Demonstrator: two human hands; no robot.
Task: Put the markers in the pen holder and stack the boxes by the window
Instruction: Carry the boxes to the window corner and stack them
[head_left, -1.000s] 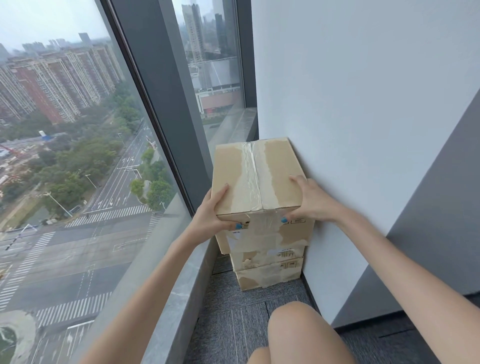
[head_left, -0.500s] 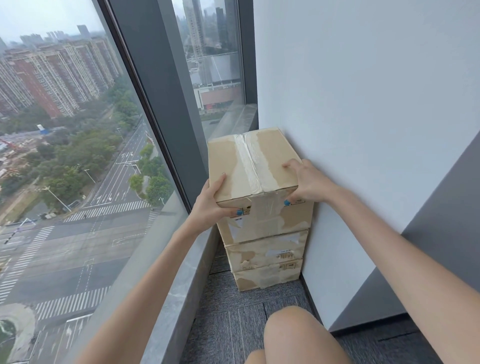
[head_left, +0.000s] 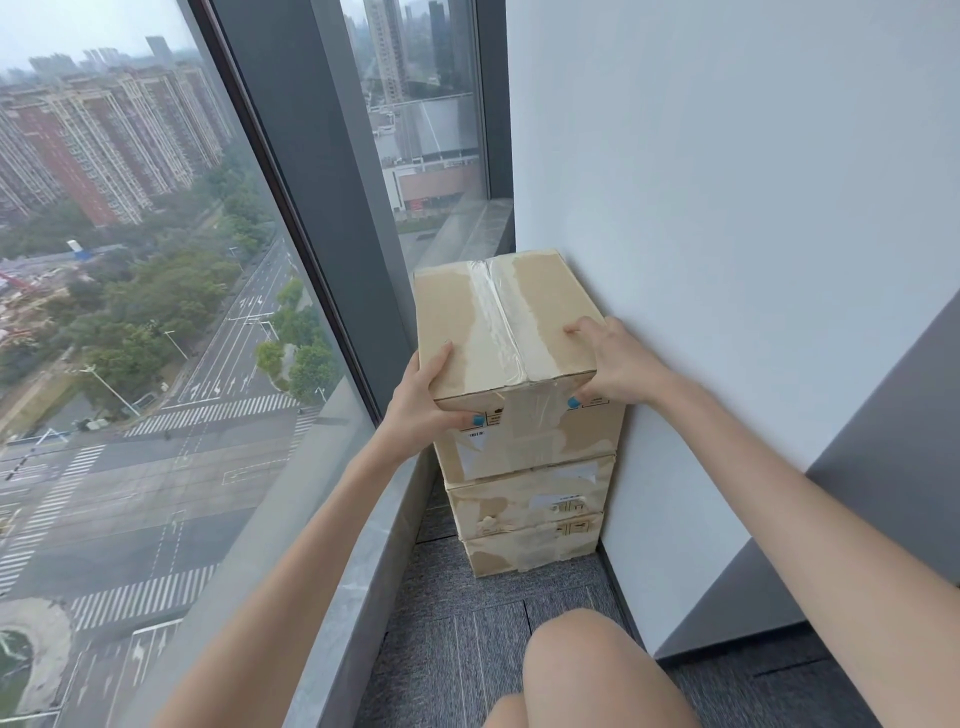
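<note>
- Head view: top box (head_left: 498, 322) rests on the middle box (head_left: 530, 493), which sits on the bottom box (head_left: 530, 548).
- Stack stands on grey carpet (head_left: 467, 623), between the window sill (head_left: 363, 519) and the white wall (head_left: 727, 208).
- Left hand (head_left: 421, 405) grips the top box's near left corner, thumb on the lid, fingertip on the front face.
- Right hand (head_left: 618, 369) grips the near right corner, fingers on the lid, thumb on the front.
</note>
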